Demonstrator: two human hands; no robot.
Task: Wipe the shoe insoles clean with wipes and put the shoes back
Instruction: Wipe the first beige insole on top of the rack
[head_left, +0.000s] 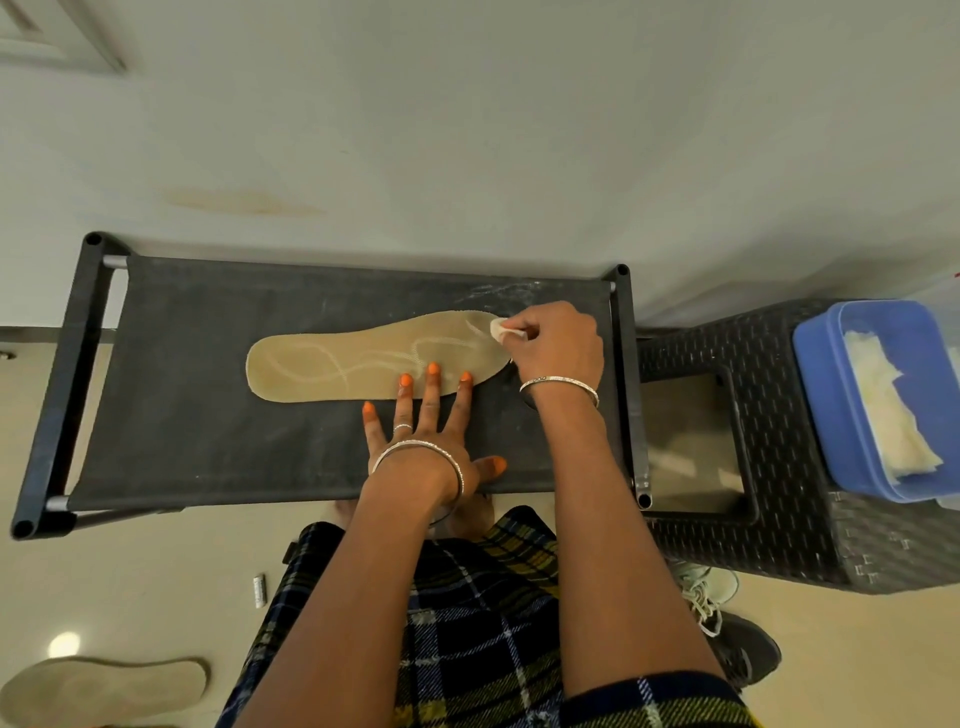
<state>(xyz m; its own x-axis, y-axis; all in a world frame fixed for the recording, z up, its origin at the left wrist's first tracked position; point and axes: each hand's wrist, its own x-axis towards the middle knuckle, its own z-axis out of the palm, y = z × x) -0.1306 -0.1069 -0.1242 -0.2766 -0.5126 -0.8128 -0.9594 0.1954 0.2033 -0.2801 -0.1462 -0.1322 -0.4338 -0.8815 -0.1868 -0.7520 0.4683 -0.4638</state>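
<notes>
In the head view, the only one I have, the insole (337, 364) lies flat on the black fabric counter (208, 441), its length running left to right. The left hand (421, 441) is spread flat, its fingers (431, 395) straight and apart, with three tips pressing the insole's near edge. The right hand (558, 343) has its fingers curled, pinching a small folded wipe (500, 328) onto the insole's far right end.

My main worry is slip. Only fingertips on one edge pin the insole, so a firm stroke towards the left could push it along or buckle it. The counter looks dusty at its far right corner, and a wipe that strays off the insole could carry that grit back on. The pale trails on the insole suggest patchy coverage to me.

To the right, a blue tub (815, 415) of spare wipes (883, 405) sits on a dark woven stool (753, 364), with only the counter's frame between. A second insole (104, 691) lies on the floor, near left. A pale laced shoe (709, 587) and a dark shoe (748, 654) sit near right, partly hidden by the right arm. The pressing fingertips themselves cover part of the near edge.
</notes>
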